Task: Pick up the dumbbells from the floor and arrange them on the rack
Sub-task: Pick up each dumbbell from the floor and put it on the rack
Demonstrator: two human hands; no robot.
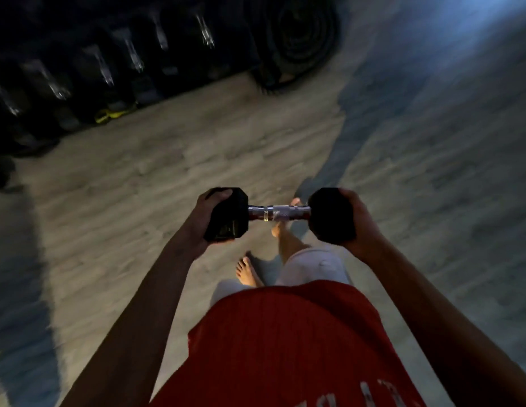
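Note:
A black hex dumbbell with a shiny metal handle hangs level in front of my waist, above the floor. My left hand cups its left head from the outside. My right hand cups the right head the same way. The handle between the heads is bare. The dark rack runs across the upper left, blurred, with several dumbbells on it whose metal handles glint.
A rolled dark mat stands at the rack's right end. A yellow strap lies on the floor under the rack. Wood-look floor stretches between me and the rack. My bare feet are below the dumbbell.

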